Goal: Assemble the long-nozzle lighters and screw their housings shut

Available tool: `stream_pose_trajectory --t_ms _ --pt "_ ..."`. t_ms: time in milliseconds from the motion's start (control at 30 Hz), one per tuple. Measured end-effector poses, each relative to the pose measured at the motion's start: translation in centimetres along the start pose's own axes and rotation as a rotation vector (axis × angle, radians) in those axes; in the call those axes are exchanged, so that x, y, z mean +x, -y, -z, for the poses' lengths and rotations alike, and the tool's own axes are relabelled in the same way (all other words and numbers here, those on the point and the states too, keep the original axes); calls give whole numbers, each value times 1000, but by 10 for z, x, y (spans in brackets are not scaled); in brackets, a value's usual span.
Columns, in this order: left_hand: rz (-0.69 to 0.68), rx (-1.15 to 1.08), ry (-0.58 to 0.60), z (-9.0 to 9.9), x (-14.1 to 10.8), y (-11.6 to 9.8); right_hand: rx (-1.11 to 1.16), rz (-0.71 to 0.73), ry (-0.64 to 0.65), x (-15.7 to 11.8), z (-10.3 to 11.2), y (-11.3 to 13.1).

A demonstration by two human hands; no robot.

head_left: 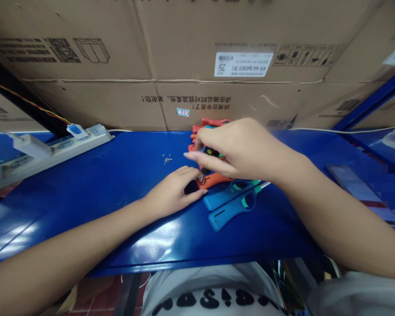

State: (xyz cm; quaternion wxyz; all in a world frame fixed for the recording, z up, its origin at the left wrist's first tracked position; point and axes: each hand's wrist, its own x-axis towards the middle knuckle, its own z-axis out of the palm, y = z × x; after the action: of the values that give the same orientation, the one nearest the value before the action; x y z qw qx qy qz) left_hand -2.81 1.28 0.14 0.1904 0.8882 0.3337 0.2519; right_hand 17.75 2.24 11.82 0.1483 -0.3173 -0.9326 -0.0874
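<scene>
My left hand [173,191] rests on the blue table, its thumb and fingertips closed about the handle end of an orange gas lighter [213,180]. Above the lighters, my right hand [240,147] is curled with its fingers round a black tool [211,152] bearing a yellow mark; the rest of it is hidden. Nearer me lie two blue gas lighters [230,206] side by side, with green triggers and metal stems toward the right. Beyond my right hand, red lighters [215,122] lie in a row, partly covered by it.
Small thin metal pieces [167,159] lie on the blue table [134,153]. A white power strip [55,151] with plugs runs along the left. A large cardboard box [184,57] stands behind the table. A flat screen-like device [362,191] lies at the right.
</scene>
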Motion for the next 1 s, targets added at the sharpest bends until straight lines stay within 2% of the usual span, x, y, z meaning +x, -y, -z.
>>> stream_pose_trajectory --t_ms 167,267,400,567,667,767,900,1000 --pt "-8 -12 -4 1 0 -1 60 32 -30 0 -1 -3" --pt "-11 -7 0 1 1 -1 45 -1 -3 0 -1 -3" --pt "-33 8 -11 0 0 0 114 23 18 0 2 -2" --pt "-24 14 -2 0 0 0 106 -39 112 -2 9 2" --pt "-29 13 -3 1 1 -1 112 -43 125 -4 13 4" --pt "-20 3 -1 2 2 -2 28 -125 150 -3 15 4" --pt "-24 -5 7 2 2 -2 78 -105 181 -4 17 2" --pt "-21 -23 12 2 3 -3 22 -169 193 -3 19 -2"
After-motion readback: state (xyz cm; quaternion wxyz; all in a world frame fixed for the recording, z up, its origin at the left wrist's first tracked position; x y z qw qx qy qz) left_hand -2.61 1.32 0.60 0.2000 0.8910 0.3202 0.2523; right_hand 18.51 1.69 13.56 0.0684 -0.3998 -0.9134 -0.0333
